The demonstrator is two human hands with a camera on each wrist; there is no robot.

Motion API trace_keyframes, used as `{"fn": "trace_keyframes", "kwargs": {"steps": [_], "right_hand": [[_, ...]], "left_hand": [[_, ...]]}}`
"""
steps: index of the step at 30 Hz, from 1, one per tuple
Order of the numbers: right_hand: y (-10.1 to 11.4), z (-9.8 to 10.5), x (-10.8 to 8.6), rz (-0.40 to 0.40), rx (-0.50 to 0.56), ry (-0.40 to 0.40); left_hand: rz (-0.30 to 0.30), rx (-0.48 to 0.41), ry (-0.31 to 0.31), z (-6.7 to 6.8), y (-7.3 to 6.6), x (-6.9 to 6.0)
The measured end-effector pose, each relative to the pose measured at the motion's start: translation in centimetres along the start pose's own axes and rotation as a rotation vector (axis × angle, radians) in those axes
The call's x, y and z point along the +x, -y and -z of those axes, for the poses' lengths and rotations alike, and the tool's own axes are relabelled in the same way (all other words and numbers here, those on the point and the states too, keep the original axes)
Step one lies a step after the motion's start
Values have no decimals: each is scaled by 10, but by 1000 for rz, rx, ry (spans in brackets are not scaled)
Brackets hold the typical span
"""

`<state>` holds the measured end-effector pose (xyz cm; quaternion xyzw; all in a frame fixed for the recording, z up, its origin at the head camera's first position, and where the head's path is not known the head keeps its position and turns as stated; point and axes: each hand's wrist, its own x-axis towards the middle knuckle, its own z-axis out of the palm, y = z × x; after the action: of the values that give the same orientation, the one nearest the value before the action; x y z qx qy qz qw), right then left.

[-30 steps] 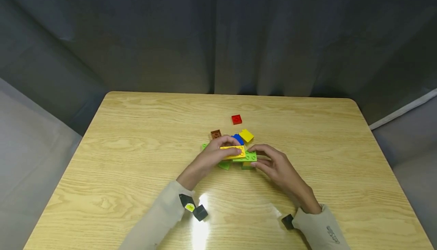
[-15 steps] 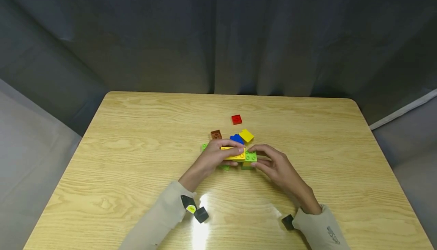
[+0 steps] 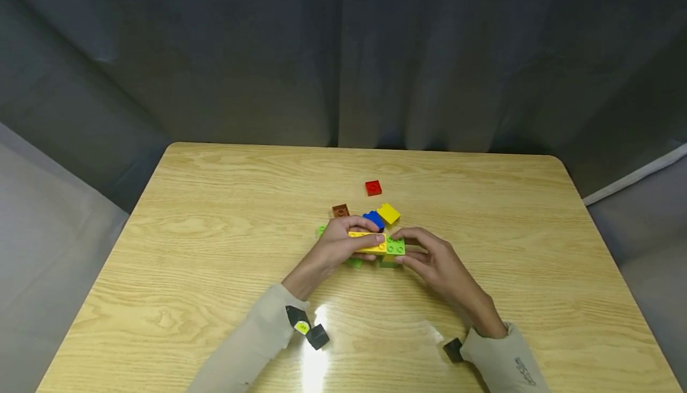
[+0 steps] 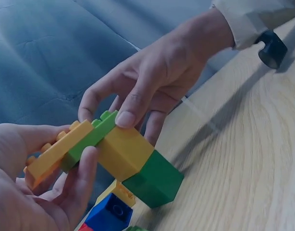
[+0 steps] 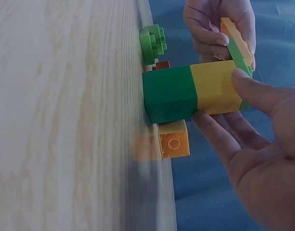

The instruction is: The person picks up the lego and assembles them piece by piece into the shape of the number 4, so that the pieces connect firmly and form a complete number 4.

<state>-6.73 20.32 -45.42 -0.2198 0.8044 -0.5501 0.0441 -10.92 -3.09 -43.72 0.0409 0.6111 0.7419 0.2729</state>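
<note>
In the left wrist view a stack stands on the table: a dark green block (image 4: 154, 180) below, a yellow block (image 4: 124, 153) on it, then a light green brick (image 4: 105, 126) jutting out to one side. A thin yellow brick (image 4: 56, 150) lies along the jutting part. My left hand (image 3: 334, 247) pinches the thin yellow brick and the light green one, thumb on top and fingers underneath. From the other side my right hand (image 3: 436, 257) holds the stack's upper end, with its thumb and fingers on the yellow block (image 5: 217, 89).
Just behind the hands lie a blue brick (image 3: 374, 220), a yellow brick (image 3: 389, 214) and a brown brick (image 3: 340, 210). A red brick (image 3: 373, 188) sits farther back. Light green pieces (image 5: 151, 45) are partly hidden by my left hand. A dark curtain (image 3: 343, 53) hangs beyond the table.
My left hand has shifted slightly toward me and its fingers have come under the jutting light green brick. The thin yellow brick has levelled out a little. My right hand stays in place.
</note>
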Motion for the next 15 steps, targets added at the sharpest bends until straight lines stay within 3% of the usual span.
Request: {"fn": "trace_keyframes", "kwargs": {"steps": [8,10,13,15], "right_hand": [[1,0,-1,-20,4,0],[2,0,0,-41,7,0],[4,0,0,-66,3,-2],[4,1,1,-71,-4,-5]], "left_hand": [[-37,193,9,12,1,-3],[-57,171,0,17,2,-4],[-83,163,-55,24,6,-6],[-112,246,-93,28,12,-7]]}}
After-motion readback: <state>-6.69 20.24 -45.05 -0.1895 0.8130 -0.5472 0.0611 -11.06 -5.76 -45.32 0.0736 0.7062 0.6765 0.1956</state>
